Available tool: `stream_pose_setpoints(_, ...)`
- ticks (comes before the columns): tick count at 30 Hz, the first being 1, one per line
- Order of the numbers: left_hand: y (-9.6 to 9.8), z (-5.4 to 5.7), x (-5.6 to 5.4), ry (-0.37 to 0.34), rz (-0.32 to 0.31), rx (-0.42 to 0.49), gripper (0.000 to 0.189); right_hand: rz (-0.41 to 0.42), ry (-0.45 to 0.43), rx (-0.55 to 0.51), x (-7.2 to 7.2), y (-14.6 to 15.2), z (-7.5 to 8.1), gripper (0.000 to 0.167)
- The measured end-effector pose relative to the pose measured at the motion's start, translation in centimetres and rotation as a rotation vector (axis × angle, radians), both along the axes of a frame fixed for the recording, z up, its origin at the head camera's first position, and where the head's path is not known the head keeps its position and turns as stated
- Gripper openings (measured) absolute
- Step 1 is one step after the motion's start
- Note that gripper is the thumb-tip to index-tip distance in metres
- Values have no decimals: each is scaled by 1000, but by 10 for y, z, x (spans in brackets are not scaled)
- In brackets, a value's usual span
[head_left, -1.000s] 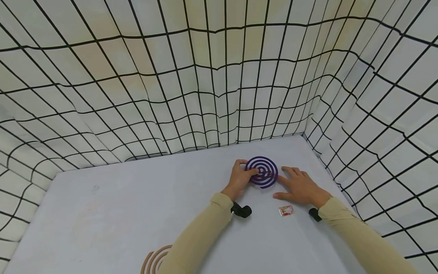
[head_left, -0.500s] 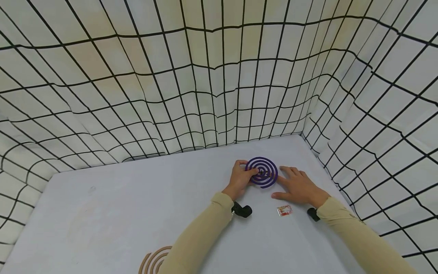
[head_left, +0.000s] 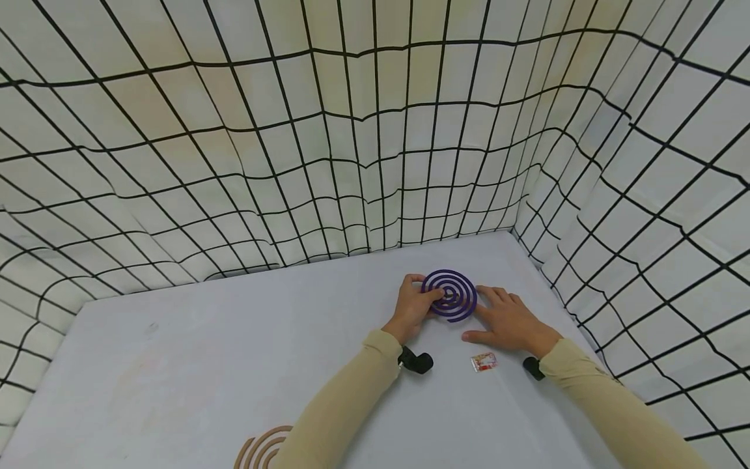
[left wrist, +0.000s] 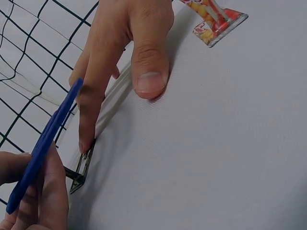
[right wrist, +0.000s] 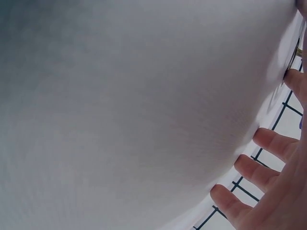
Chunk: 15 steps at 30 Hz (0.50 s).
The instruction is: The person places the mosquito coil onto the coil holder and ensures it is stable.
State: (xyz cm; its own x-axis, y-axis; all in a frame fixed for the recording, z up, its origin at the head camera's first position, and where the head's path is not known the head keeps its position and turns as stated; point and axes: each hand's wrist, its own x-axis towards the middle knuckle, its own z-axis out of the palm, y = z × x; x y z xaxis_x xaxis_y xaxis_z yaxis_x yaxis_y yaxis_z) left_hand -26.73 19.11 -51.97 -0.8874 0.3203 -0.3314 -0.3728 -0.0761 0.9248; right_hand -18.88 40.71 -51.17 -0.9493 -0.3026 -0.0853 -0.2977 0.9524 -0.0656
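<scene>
My left hand (head_left: 410,306) pinches a purple mosquito coil (left wrist: 45,143), thumb near its spiral centre and fingers behind it. The coil is tilted up off the white table. Below it, in the left wrist view, a small metal coil stand (left wrist: 77,182) rests on the table. My right hand (head_left: 510,322) is spread beside the coil, with an index fingertip touching the stand. In the right wrist view several of its fingertips (right wrist: 267,139) rest on the table. How the stand meets the coil is partly hidden by the coil and left fingers.
A small red and white packet (head_left: 484,361) lies near my right thumb. A brown coil (head_left: 258,449) lies at the front edge of the view, partly behind my left sleeve. Black netting (head_left: 375,163) over white sheeting encloses the back and right of the table (head_left: 234,339).
The head view has shifted slightly. My right hand has come slightly closer to the coil, while the left hand keeps its pinch with hardly any movement.
</scene>
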Motion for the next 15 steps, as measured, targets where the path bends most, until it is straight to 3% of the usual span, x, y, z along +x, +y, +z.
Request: stream_pose_setpoints(15, 3, 0, 0, 22, 2, -36, 48, -8, -9, -11, -1, 1, -2, 83)
